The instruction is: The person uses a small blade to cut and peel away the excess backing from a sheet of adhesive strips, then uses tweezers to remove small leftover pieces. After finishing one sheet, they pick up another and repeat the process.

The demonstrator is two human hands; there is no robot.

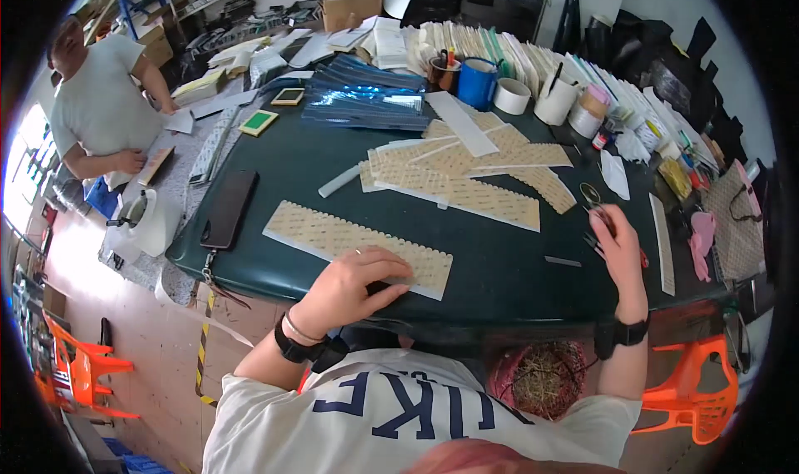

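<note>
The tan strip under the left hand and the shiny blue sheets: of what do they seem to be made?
The tan strip: perhaps paper, matt-looking; it lies thin and flat with repeated printed marks, though film is possible. The blue sheets: probably glossy plastic film, as they throw back bright highlights; foil cannot be excluded.

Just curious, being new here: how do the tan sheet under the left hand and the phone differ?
The tan sheet is patterned, with a scalloped edge; the phone is dark, with straight sides. The sheet is longer than the phone. Both lie on the green table.
</note>
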